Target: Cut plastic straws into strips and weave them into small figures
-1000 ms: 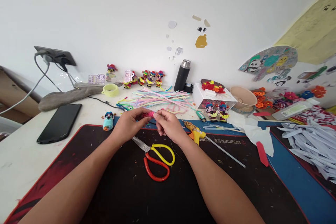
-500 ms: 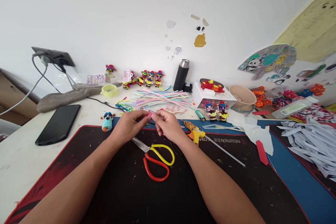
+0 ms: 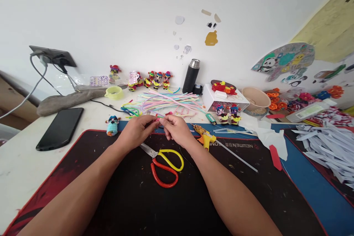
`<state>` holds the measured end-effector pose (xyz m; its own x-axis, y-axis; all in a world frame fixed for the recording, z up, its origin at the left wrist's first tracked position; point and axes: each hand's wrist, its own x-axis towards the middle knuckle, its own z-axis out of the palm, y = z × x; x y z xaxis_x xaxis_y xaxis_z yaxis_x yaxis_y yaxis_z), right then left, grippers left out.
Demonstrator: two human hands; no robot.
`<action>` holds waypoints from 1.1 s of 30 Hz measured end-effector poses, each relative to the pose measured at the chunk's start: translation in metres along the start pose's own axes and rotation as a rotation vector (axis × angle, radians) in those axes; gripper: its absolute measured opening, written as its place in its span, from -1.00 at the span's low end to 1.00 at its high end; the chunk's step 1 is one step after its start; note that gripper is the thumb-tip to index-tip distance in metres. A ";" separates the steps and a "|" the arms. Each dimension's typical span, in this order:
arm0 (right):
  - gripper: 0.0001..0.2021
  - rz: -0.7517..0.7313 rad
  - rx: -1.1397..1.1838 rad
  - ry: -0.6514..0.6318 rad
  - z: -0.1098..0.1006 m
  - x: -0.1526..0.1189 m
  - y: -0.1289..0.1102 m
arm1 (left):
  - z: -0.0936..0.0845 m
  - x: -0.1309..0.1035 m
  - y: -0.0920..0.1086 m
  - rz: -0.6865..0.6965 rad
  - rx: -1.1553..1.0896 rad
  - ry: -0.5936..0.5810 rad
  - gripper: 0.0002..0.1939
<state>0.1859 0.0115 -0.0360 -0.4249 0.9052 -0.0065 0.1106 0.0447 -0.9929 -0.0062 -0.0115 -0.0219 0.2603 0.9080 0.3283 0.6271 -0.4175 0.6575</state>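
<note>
My left hand (image 3: pixel 137 129) and my right hand (image 3: pixel 178 129) meet above the far edge of the black mat. Both are closed, thumbs against fingers, pinching a short pink pipe cleaner piece (image 3: pixel 158 119) between them. Most of that piece is hidden by the fingers. Just below the hands lie scissors (image 3: pixel 166 169) with one yellow and one red handle, their blades partly under my left hand. A yellow hot glue gun (image 3: pixel 205 137) with a glue stick in its back rests right of my right hand. A small blue-bodied figure (image 3: pixel 112 125) stands left of my left hand.
Behind the hands is a pile of pastel pipe cleaners (image 3: pixel 171 102). Several finished figures (image 3: pixel 158 80) and a black thermos (image 3: pixel 191 76) stand by the wall. A phone (image 3: pixel 60 129) lies left; a white box (image 3: pixel 218 99), a bowl (image 3: pixel 256 99) and white strips (image 3: pixel 326 151) are right.
The view has shifted slightly, so the table things sit a little higher. Both hands keep their pinch on the pink piece, with only small finger movement.
</note>
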 end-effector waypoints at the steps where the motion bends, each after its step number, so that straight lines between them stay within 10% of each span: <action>1: -0.61 0.004 0.009 0.001 0.000 0.000 0.000 | 0.000 0.000 0.000 0.000 0.000 -0.001 -0.62; 13: -0.54 0.054 0.209 -0.025 0.001 -0.001 -0.008 | -0.001 0.001 0.005 -0.159 -0.317 -0.049 -0.56; 25: -0.54 0.072 0.183 -0.042 0.001 -0.001 -0.003 | 0.002 0.001 0.001 0.084 -0.045 0.090 -0.68; 33: -0.65 0.091 0.177 -0.021 -0.003 0.000 -0.006 | 0.001 0.002 0.002 0.008 -0.140 0.055 -0.56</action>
<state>0.1880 0.0131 -0.0299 -0.4394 0.8930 -0.0974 -0.0095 -0.1131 -0.9935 -0.0039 -0.0104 -0.0205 0.2217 0.9028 0.3685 0.5153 -0.4293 0.7417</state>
